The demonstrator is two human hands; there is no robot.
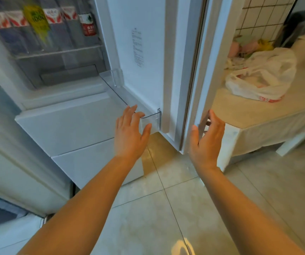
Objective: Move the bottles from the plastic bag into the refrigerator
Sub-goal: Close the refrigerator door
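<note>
Refrigerator [74, 126], door [148, 52] open: bottles [43, 24] standing in a row on an upper shelf, labels red-and-white, one yellow, one apparently dark red, though blurred. Plastic bag [262, 78], white, slumped on the table [258, 115] to the right beyond the door, contents not discernible. Left hand [129, 133] empty, fingers spread, at the clear door bin [151, 118]; right hand [207, 140] empty, fingers straight, at the door's outer edge.
</note>
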